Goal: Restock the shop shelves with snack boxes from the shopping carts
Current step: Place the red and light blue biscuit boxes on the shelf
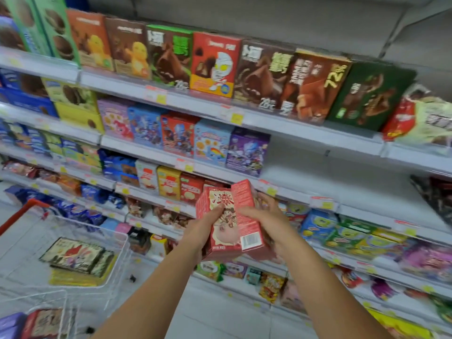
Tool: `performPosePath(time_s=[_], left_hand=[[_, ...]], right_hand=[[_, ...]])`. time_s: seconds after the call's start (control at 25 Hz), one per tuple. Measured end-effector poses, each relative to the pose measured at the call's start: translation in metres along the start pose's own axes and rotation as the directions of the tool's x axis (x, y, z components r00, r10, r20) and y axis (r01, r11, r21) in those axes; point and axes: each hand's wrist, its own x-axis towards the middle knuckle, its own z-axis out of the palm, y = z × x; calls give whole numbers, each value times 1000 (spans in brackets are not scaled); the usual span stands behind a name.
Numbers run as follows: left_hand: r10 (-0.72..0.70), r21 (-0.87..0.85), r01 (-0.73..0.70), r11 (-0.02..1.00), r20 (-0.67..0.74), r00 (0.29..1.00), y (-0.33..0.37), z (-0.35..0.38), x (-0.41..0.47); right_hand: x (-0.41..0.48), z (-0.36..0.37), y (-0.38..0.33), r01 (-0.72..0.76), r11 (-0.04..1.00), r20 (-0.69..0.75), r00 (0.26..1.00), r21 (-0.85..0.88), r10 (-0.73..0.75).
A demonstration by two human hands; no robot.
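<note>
1. Both forearms reach from the bottom edge toward the shelves; the left hand (210,223) grips a red box (223,231) from its left side, thumb laid across the printed front; the right hand (263,216) grips a second red box (248,223) from the right, fingers curled round it.
2. Held upright and touching, the two boxes have their long axes near vertical, tops tipped a little to the left; the first shows its cartoon front, the second shows the face that carries the barcode; both hang in the air in front of the shelves, not yet set on any.
3. On the shelf a like-coloured box (192,189) stands just left of and behind the held pair, at about their height; what lies straight behind the pair is hidden; a bare stretch of shelf (318,172) lies up and to the right, beside a purple box (247,152).
4. Judged from this, the coming move is a forward push into that matching row, which the left hand is nearer; the bare stretch is nearer the right hand; the second box probably needs a turn to face front outward.
5. Down at the lower left, well apart from the hands, a red-rimmed cart (31,204) holds flat boxes (73,255); a second cart (61,297) shows at the bottom corner.
</note>
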Motion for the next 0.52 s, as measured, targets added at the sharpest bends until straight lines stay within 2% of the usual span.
performPosePath(time_s=[0.08,0.2,0.28,0.36,0.52], left_hand=[[-5,52,3,999,37,999,13,25,3],[38,65,-46,997,118,992,30,57,16],[15,94,-32,995,170,985,39,71,25],[11,126,-37,991,203,979,47,80,37],[-22,140,-12,990,242,970,64,83,60]], right_hand=[[3,-41,-8,-73,960,56,997,269,60],[10,-88,-5,-180,843,83,984,506,160],[16,-103,0,-194,823,97,981,535,168],[22,-109,2,-192,850,109,981,490,159],[44,-121,-5,-143,922,14,989,360,148]])
